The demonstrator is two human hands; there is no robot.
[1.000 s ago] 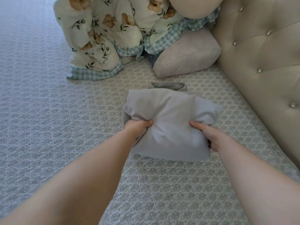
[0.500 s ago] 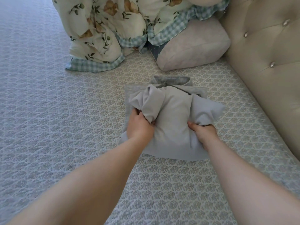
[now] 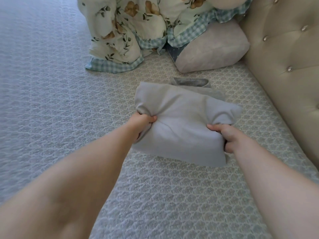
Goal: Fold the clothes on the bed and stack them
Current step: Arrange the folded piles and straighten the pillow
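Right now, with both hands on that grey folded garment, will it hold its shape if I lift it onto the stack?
Probably not by itself: the grey garment bunches and puckers where the left hand and right hand grip it, so it looks soft and floppy. It seems light. Its near edge droops toward the bedspread, so support underneath would likely help.

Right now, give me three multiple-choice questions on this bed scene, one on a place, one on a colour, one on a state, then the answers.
1. Where is the tufted headboard?
A. right of the pale grey garment
B. left of it
C. under it

2. What colour is the floral quilt's border?
A. red stripes
B. blue and white check
C. plain black

3. What are the hands doing?
A. both grip the garment
B. both lie flat on the bedspread
C. only one touches it

Answers: 1 A, it fills the right edge. 2 B, check trim along the hem. 3 A, left hand and right hand curl fingers into the cloth.
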